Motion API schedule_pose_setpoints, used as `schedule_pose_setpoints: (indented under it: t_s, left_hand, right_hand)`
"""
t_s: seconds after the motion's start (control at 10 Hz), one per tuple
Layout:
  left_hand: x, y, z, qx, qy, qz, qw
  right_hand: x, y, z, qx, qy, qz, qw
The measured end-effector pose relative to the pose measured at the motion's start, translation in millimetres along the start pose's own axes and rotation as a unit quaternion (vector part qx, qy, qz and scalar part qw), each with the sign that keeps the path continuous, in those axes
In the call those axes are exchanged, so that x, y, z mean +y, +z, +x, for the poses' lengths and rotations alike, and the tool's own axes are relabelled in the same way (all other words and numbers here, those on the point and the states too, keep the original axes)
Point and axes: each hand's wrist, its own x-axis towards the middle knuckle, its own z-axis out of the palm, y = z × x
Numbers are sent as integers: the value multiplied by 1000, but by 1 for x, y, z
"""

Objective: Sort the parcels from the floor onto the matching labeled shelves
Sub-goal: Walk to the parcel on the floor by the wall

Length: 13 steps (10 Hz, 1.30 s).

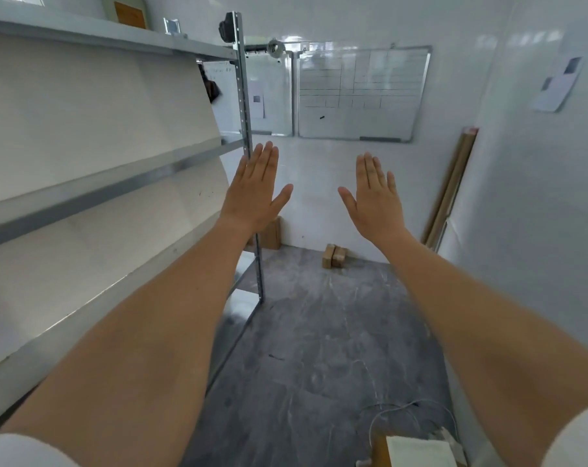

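Showing two flat, empty hands: left hand [256, 190], right hand [375, 197].

The grey floor [319, 332] carries two small brown parcels [334, 256] at twelve o'clock, touching each other near the far wall. A larger box [271, 234] stands at eleven o'clock beside the metal shelf rack [83, 197], whose visible shelves are bare.

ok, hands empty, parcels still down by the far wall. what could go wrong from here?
1. Both hands, left and right, are empty; the parcels lie far off across the floor.
2. A white cable loops on the floor close by: a possible trip hazard.
3. No shelf labels are readable from here, so a mis-sort seems possible.
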Motion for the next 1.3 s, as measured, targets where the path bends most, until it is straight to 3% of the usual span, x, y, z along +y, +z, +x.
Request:
schedule_pose_setpoints:
  t_s: [0.6, 0.7, 1.3]
  left_hand:
    - [2, 111, 102, -32, 25, -14, 999]
    - [-5, 129, 108, -48, -11, -35, 998]
    - [-49, 208, 218, -47, 44, -47, 997]
  right_hand:
    - [69, 76, 90, -26, 18, -30, 999]
    - [72, 94, 93, -41, 15, -19, 999]
    - [66, 170, 204, -32, 42, -29, 998]
